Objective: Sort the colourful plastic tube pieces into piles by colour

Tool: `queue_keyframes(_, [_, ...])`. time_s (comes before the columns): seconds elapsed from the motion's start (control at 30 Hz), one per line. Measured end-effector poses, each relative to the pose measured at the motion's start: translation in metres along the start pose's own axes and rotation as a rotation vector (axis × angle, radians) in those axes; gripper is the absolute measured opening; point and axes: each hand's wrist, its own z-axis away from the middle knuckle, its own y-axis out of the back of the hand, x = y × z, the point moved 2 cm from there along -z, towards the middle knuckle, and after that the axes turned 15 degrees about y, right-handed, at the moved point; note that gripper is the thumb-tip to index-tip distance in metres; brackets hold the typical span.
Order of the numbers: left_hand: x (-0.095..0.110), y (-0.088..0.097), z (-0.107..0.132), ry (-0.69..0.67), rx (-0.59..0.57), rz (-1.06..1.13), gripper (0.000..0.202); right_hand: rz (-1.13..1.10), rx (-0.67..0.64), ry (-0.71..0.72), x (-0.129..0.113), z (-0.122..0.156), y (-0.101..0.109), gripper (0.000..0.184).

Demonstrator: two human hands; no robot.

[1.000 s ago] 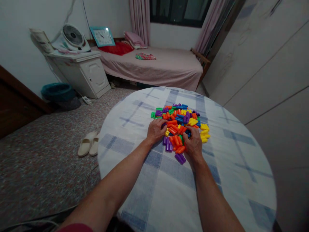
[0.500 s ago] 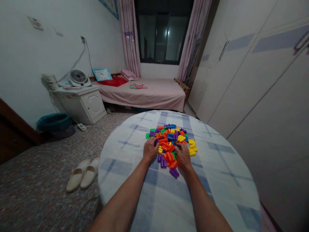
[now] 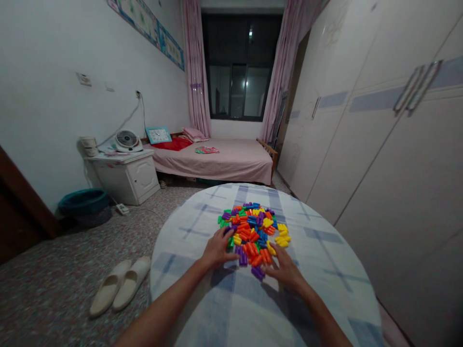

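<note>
Right hand: I am watching the right hand [image 3: 286, 271] holding its fingers spread at the heap's near right side, its thumb pointing at a purple block [image 3: 258, 273] and its forefinger reaching a yellow block [image 3: 271, 247]; whether it is pressing on either, I cannot tell.
Left hand: I am seeing the left hand [image 3: 216, 251] spreading its fingers at the heap's left side, fingertips lying by another purple block [image 3: 230, 229]; contact I cannot tell.
Blocks: the blocks [image 3: 253, 237] are lying in a mixed heap of orange, purple, yellow, green and blue, sitting nearer the table's far edge than its near one.
Table: the round table [image 3: 343, 255] is wearing a checked cloth.
Slippers: two slippers [image 3: 132, 284] are lying on the floor beyond the table's left edge.
Wardrobe: the wardrobe [image 3: 379, 168] is standing beyond the right edge.
Bin: the bin [image 3: 83, 206] is standing beside the cabinet [image 3: 142, 178], which is carrying a fan [image 3: 127, 139].
Bed: the bed [image 3: 224, 156] is standing beyond the far edge, under the window [image 3: 237, 91].
</note>
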Motion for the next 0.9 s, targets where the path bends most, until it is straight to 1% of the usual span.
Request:
queue_keyframes(0.07, [-0.005, 0.000, 0.020, 0.019, -0.078, -0.062, 0.100, 0.041, -0.136, -0.017, -0.007, 0.015, -0.002, 0.079])
queue_keyframes(0.1, [-0.007, 0.000, 0.028, 0.025, -0.103, -0.083, 0.103, 0.070, -0.180, -0.027, -0.012, 0.019, -0.003, 0.084])
queue_keyframes(0.2, [-0.002, -0.006, 0.042, 0.046, -0.131, -0.098, 0.107, 0.159, -0.215, -0.053, -0.029, 0.016, -0.007, 0.092])
queue_keyframes(0.3, [0.012, -0.017, 0.043, 0.070, -0.120, -0.041, 0.104, 0.158, -0.164, -0.037, -0.044, 0.002, -0.014, 0.086])
queue_keyframes(0.37, [0.023, -0.029, 0.040, 0.084, -0.094, 0.022, 0.094, 0.117, -0.095, -0.008, -0.048, -0.007, -0.022, 0.077])
queue_keyframes(0.43, [0.033, -0.042, 0.036, 0.107, -0.053, 0.106, 0.080, 0.060, -0.027, -0.011, -0.045, -0.013, -0.031, 0.068])
queue_keyframes(0.5, [0.041, -0.053, 0.029, 0.135, -0.025, 0.221, 0.069, -0.009, 0.034, -0.050, -0.038, -0.018, -0.040, 0.060])
queue_keyframes(0.57, [0.050, -0.057, 0.020, 0.142, 0.003, 0.365, 0.060, -0.107, 0.072, -0.105, -0.027, -0.025, -0.044, 0.052])
queue_keyframes(0.63, [0.060, -0.050, 0.007, 0.120, 0.042, 0.513, 0.054, -0.246, 0.078, -0.146, -0.017, -0.038, -0.042, 0.044])
queue_keyframes(0.7, [0.071, -0.034, -0.010, 0.083, 0.071, 0.631, 0.050, -0.379, 0.086, -0.160, -0.012, -0.058, -0.033, 0.041])
queue_keyframes(0.73, [0.076, -0.025, -0.020, 0.064, 0.072, 0.673, 0.049, -0.420, 0.111, -0.149, -0.011, -0.069, -0.026, 0.042])
queue_keyframes(0.83, [0.086, 0.001, -0.051, 0.020, 0.060, 0.682, 0.054, -0.468, 0.166, -0.057, -0.013, -0.105, -0.007, 0.050])
queue_keyframes(0.9, [0.083, 0.013, -0.068, -0.024, 0.046, 0.627, 0.062, -0.456, 0.185, 0.016, -0.009, -0.122, 0.003, 0.056])
